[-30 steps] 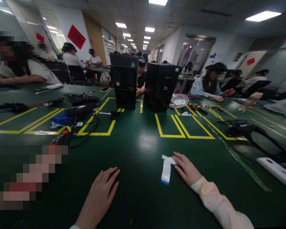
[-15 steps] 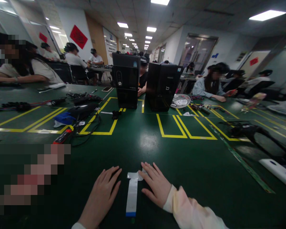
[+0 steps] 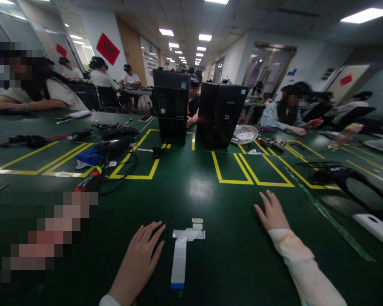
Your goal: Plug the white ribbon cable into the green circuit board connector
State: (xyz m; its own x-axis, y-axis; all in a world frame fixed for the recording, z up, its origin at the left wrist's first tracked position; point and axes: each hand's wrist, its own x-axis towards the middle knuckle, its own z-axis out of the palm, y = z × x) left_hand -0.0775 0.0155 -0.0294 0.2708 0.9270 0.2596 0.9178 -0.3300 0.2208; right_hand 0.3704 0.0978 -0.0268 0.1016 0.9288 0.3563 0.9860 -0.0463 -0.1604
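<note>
The flat white cable (image 3: 180,255) lies on the green table (image 3: 230,263), lower centre of the frame. It looks thin, light and easy to crease, so take it by the blue end. The left hand (image 3: 140,257) lies flat just beside it, holding nothing. The right hand (image 3: 272,212), also flat and holding nothing, is further to the right.

Bare right grip (image 3: 272,213) with a long, loose cream sleeve (image 3: 303,267), lower right; bare left grip (image 3: 138,260) with a white cuff (image 3: 110,301), bottom centre.
</note>
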